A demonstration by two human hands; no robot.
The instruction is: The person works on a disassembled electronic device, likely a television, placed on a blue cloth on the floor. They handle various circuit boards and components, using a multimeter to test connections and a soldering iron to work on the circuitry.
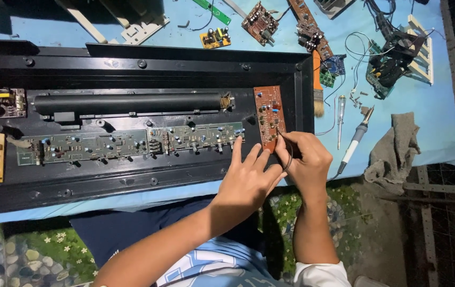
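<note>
Two bare hands meet at the near right corner of a long black housing (132,69) that lies open across a blue-covered table (429,106). The left hand (249,178) is spread, its fingers laid flat on the housing's lower ledge beside the right hand. The right hand (304,159) is curled, thumb and fingers pinching a thin wire (286,154) whose tip touches the lower end of a brown circuit board (270,117) standing lengthwise at the housing's right end. Left of it runs a long green board (132,143), with a black tube (126,102) above. Beyond the housing's right edge lie a soldering iron (356,139), a screwdriver (340,119), a grey rag (395,149) and, farther off, loose circuit boards (262,22).
</note>
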